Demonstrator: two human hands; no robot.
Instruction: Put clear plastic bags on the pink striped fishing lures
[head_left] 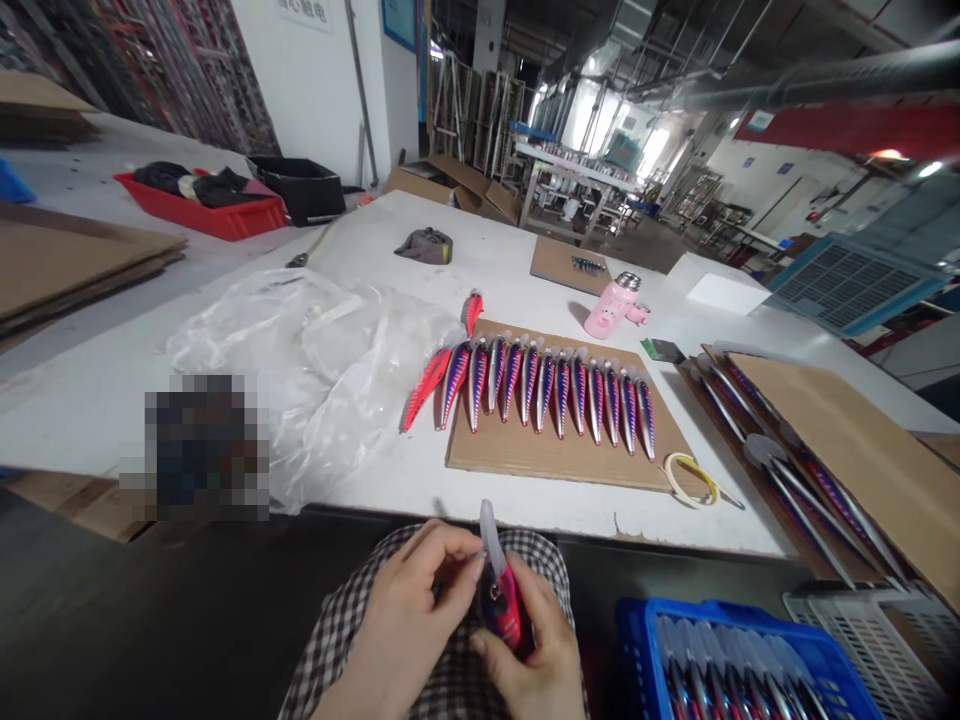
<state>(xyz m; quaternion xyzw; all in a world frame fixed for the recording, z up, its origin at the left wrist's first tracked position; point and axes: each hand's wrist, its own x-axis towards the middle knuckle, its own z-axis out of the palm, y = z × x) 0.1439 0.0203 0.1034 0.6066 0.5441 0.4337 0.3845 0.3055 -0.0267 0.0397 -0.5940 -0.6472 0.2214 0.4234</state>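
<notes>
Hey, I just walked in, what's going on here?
A person holds a red and purple fishing lure in their right hand, with their left hand at its clear lip. Ahead, a row of similar lures lies on a cardboard sheet; more sit in a blue crate.

I'm counting two hands (450, 625) on my feed, and they're sharing one fishing lure (501, 605). On the nearest cardboard sheet (555, 460), I'm seeing twelve striped lures (545, 392) lying in a row. I'm also picking out two red lures (427, 385), one pink bottle (615, 310), one blue crate (675, 612), one red tray (247, 222) and one black bin (296, 190).
</notes>
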